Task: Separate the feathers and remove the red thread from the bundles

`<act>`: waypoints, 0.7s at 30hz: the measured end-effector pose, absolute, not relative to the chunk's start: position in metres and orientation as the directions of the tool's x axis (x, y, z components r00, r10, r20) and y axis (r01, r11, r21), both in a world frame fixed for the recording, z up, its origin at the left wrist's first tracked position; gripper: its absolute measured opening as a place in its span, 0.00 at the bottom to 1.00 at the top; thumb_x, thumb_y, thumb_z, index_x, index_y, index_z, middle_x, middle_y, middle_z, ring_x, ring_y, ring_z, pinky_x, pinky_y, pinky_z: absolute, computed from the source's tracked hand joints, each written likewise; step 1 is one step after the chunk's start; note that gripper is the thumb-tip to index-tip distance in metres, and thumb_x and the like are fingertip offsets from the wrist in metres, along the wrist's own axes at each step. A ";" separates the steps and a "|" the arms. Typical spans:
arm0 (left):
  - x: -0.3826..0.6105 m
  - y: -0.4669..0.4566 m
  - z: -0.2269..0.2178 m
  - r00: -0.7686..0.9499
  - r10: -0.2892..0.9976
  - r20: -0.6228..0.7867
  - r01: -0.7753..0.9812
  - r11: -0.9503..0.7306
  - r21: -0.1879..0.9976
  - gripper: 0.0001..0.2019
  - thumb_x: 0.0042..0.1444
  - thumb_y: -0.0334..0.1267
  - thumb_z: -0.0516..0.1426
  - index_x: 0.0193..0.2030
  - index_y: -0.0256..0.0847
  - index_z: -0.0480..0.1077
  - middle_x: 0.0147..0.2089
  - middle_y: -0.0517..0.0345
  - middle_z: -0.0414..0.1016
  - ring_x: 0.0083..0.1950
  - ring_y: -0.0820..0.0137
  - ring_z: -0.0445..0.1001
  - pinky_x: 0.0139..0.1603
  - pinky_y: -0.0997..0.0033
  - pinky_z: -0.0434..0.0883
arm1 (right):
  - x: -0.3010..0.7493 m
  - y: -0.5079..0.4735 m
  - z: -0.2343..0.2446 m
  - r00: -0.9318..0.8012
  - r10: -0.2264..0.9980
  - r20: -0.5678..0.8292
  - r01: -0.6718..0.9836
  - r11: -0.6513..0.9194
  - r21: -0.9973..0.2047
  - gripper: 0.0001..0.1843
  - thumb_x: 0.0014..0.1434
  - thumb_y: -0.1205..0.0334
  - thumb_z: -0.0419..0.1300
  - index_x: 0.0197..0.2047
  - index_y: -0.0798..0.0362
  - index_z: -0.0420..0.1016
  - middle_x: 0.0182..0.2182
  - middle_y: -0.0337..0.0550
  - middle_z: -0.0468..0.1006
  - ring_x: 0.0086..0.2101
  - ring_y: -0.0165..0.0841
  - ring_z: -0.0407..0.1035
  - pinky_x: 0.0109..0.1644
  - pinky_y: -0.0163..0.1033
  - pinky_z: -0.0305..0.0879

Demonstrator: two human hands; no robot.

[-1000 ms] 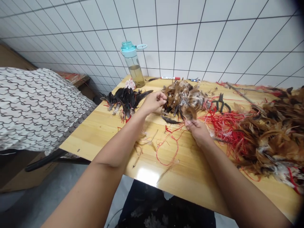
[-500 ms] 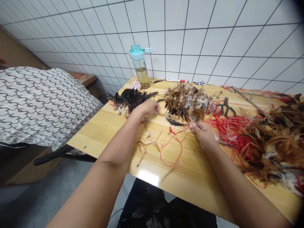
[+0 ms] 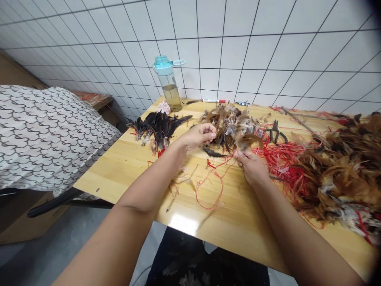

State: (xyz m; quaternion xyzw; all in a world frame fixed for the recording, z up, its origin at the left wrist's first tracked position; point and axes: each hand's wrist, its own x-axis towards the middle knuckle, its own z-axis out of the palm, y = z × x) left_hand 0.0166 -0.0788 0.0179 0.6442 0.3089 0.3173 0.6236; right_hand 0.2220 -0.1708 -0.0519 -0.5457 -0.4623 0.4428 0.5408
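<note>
Left hand (image 3: 201, 136) has moved closer to the brown feather pile (image 3: 228, 119), fingers curled, any grasp unclear, while the right hand (image 3: 252, 165) pinches a few feathers (image 3: 249, 140) at that pile's near edge

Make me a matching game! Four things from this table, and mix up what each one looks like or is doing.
1. bottle
2. pliers
3. red-ended marker
4. right hand

A. black, beside tangled red string
B. pinching brown feathers
C. standing, with a turquoise lid
D. lying near the tiled wall

Pairs: 1-C, 2-A, 3-D, 4-B
</note>
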 end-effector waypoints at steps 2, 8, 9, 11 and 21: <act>0.034 -0.089 0.014 0.624 0.781 0.012 -0.095 0.060 0.994 0.20 0.42 0.44 0.68 0.33 0.35 0.65 0.26 0.64 0.67 0.25 0.82 0.63 0.27 0.79 0.60 | 0.221 -0.170 -0.051 0.220 0.975 -0.038 -0.075 -0.022 -0.997 0.23 0.42 0.39 0.67 0.27 0.52 0.73 0.20 0.36 0.66 0.23 0.27 0.52 0.24 0.35 0.46; 0.068 -0.113 0.002 0.609 0.793 -0.033 -0.128 0.139 0.982 0.16 0.44 0.40 0.67 0.32 0.33 0.66 0.26 0.59 0.72 0.25 0.80 0.67 0.28 0.78 0.63 | 0.217 -0.171 -0.043 0.230 0.968 -0.097 -0.114 -0.072 -0.991 0.24 0.39 0.41 0.68 0.27 0.54 0.73 0.18 0.35 0.65 0.20 0.24 0.48 0.23 0.35 0.43; 0.071 -0.115 0.001 0.601 0.799 -0.027 -0.127 0.129 0.984 0.15 0.45 0.39 0.67 0.31 0.33 0.66 0.25 0.58 0.73 0.24 0.80 0.67 0.28 0.78 0.63 | 0.217 -0.172 -0.041 0.223 0.970 -0.092 -0.094 -0.072 -0.993 0.23 0.39 0.41 0.68 0.26 0.54 0.73 0.18 0.35 0.65 0.20 0.24 0.48 0.24 0.35 0.44; 0.074 -0.118 -0.001 0.582 0.813 -0.018 -0.123 0.110 0.986 0.13 0.46 0.37 0.66 0.30 0.33 0.67 0.25 0.58 0.74 0.24 0.81 0.66 0.27 0.79 0.61 | 0.216 -0.173 -0.037 0.212 0.974 -0.081 -0.054 -0.071 -0.996 0.23 0.41 0.41 0.67 0.25 0.54 0.73 0.17 0.35 0.64 0.21 0.25 0.50 0.25 0.35 0.46; 0.075 -0.117 -0.004 0.541 0.837 -0.088 -0.132 0.187 0.973 0.13 0.42 0.36 0.68 0.26 0.32 0.69 0.22 0.61 0.71 0.22 0.82 0.62 0.26 0.78 0.56 | 0.211 -0.174 -0.036 0.247 0.969 -0.015 0.012 -0.018 -1.000 0.23 0.42 0.39 0.65 0.23 0.51 0.69 0.14 0.33 0.56 0.22 0.28 0.55 0.25 0.35 0.51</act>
